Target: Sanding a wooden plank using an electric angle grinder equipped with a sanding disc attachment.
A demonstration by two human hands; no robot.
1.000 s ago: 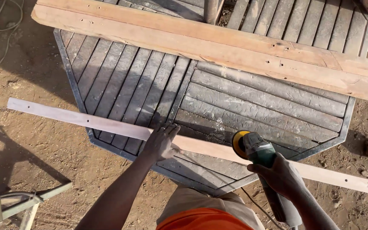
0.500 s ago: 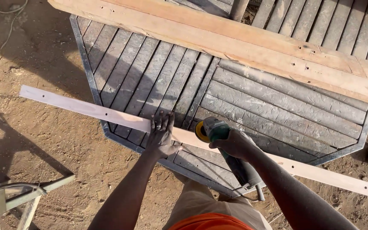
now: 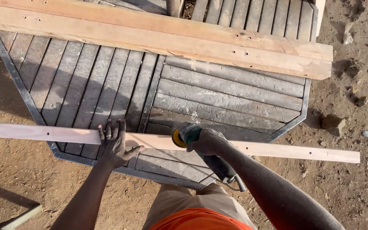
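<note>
Across the near edge of the grey slatted surface (image 3: 218,100), a long pale wooden strip (image 3: 277,150) lies running from 9 to 3 o'clock. The left hand (image 3: 113,145) presses flat on it, fingers spread. Just beside it at 3 o'clock, the right hand (image 3: 209,142) is wrapped around a green sander (image 3: 187,135), whose yellow disc meets the strip. Two heavier wooden beams (image 3: 158,36) cross the surface at 12 o'clock. Bare earth (image 3: 354,110) with scattered stones surrounds the surface.
</note>
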